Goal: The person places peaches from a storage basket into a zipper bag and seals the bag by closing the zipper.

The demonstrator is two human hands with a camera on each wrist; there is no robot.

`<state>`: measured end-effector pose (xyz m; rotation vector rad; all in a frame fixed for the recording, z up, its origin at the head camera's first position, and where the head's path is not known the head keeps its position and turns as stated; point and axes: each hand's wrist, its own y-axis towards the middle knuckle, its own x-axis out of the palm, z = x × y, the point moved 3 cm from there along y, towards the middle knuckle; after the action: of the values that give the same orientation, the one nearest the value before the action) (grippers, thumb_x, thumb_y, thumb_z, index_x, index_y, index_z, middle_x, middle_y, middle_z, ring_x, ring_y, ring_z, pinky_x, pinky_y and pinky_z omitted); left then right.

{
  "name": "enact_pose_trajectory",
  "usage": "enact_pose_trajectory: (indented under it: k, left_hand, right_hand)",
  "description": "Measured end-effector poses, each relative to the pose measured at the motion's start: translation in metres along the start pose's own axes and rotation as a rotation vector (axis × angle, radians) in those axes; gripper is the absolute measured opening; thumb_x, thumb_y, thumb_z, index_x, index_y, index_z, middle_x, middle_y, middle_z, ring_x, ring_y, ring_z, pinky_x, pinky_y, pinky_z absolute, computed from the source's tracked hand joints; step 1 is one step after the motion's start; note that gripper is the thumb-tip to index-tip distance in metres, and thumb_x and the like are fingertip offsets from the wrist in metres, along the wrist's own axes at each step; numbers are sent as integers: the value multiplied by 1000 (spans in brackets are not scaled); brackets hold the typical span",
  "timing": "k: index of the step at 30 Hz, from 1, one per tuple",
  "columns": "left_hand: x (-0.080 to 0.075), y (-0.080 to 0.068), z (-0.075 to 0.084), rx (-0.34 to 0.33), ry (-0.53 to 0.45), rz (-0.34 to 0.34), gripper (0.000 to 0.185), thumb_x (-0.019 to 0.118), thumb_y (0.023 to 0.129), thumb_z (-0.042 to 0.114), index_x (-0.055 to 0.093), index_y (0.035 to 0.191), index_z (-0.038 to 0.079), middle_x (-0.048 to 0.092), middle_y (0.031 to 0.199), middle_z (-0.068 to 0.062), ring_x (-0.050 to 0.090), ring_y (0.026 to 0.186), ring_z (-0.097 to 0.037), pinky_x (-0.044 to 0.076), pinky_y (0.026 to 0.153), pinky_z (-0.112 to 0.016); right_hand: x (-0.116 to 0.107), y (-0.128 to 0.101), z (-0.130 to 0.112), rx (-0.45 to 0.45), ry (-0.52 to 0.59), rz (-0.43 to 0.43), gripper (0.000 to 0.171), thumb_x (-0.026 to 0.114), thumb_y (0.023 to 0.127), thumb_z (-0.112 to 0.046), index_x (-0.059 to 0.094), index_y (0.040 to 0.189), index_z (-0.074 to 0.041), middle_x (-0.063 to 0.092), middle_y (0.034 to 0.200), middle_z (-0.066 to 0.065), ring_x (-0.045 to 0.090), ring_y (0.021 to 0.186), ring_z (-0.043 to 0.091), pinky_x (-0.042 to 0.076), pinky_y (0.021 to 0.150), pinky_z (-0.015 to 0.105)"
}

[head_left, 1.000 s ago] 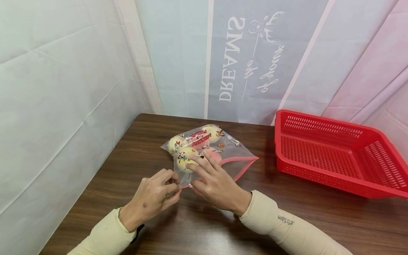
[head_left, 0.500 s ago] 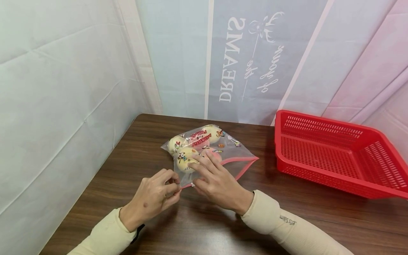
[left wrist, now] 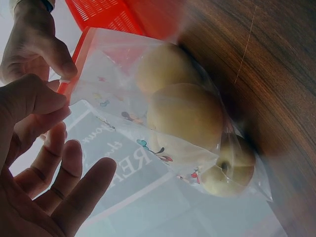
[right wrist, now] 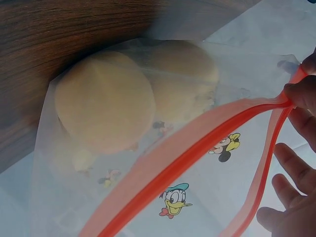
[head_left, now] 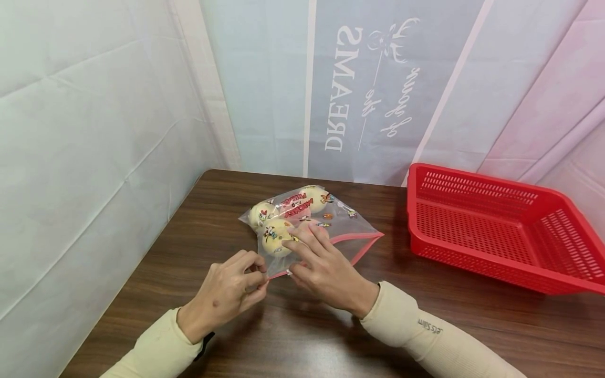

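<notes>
On the desk [head_left: 198, 247], left hand [head_left: 227, 294] grip pinches zip bag [head_left: 326, 220] corner; right hand [head_left: 326, 268] fingers flat. Judged best: anchor corner, press along red seal [head_left: 352, 244].

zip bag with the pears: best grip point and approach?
Pinch the flat red zip strip at the bag's open near edge, coming from the person's side. The far end bulges with pears; the left hand already pinches the strip's left corner.
</notes>
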<state>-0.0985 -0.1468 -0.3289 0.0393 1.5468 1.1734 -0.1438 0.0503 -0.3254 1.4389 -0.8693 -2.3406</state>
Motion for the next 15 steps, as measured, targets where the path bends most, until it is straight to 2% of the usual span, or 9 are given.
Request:
enact_pose_trajectory:
  k: [9,15]
  left_hand:
    - [-2,2,1,25,3,33,16,75,67,1,71,69,17,58,88,7,56,76,-8,48,46,-13]
    - [-3,1,1,24,4,30,15,75,68,2,71,69,17,58,89,6,55,76,-8,48,46,-13]
  right_hand:
    - [-2,-2,1,2,-4,-11,19,61,92,-16,66,74,-13,63,124,13,51,128,36,39,115,54]
    - [-4,-3,2,6,-1,-18,13,71,86,-16,66,75,-13,63,123,13,52,125,36,37,116,54]
